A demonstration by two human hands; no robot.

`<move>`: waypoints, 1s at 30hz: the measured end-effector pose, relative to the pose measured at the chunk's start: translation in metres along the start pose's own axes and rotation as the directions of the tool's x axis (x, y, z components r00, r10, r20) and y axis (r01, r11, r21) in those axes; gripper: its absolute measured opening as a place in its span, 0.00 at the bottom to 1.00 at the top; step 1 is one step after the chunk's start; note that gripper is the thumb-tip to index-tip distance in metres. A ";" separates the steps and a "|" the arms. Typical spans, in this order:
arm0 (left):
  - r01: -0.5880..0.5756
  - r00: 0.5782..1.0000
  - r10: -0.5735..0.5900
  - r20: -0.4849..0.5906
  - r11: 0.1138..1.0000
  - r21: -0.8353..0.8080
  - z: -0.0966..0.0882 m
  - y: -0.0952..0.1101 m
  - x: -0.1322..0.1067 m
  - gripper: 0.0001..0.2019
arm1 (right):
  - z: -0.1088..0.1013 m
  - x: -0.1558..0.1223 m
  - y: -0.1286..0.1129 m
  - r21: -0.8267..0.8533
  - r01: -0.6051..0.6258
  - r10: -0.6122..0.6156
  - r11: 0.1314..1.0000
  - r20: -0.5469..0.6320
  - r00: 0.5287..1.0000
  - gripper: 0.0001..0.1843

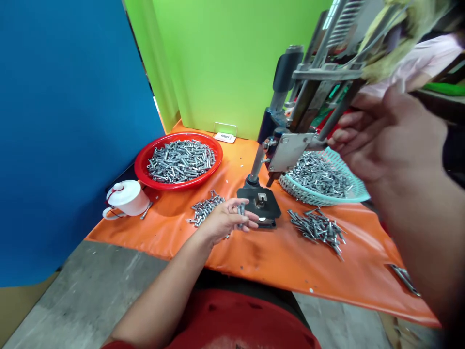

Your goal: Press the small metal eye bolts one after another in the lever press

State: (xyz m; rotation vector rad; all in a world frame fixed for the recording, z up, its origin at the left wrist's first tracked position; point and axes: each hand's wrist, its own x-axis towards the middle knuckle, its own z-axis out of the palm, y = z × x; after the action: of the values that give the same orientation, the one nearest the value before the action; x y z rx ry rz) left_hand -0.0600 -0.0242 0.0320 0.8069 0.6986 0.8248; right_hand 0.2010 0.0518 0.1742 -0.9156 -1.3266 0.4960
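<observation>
My left hand (232, 217) is in front of the press base, fingers curled loosely around small grey metal bolt-like pieces (240, 213). Beneath and beside it lies a small pile of ring-ended metal pieces (207, 208). A hand-operated press (290, 150) rises from a black base plate (267, 201), with a small metal fixture (260, 199) on the plate under its ram. My right hand (392, 131) is raised at the right side of the press, slightly blurred, its fingers curled at the press lever (343, 111).
A red basin (141, 169) full of metal pieces stands back left, near a lidded white mug (132, 198). At right are a pale green basket (358, 191) of thin metal pins and a loose pin pile (317, 228). Orange sheeting (254, 257) covers the table. Another person's pink sleeve (432, 55) shows.
</observation>
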 end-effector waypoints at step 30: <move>0.034 0.996 -0.009 -0.085 0.955 0.295 0.043 -0.030 -0.007 0.12 | -0.002 -0.216 0.048 -0.015 -0.676 0.628 0.737 0.387 0.675 0.13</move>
State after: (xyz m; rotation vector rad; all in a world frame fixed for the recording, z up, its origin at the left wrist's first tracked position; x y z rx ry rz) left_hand -0.0190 -0.0568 0.0308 1.0372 0.9177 0.7462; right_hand 0.1652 -0.0875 0.0056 -1.2283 -1.2427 1.3674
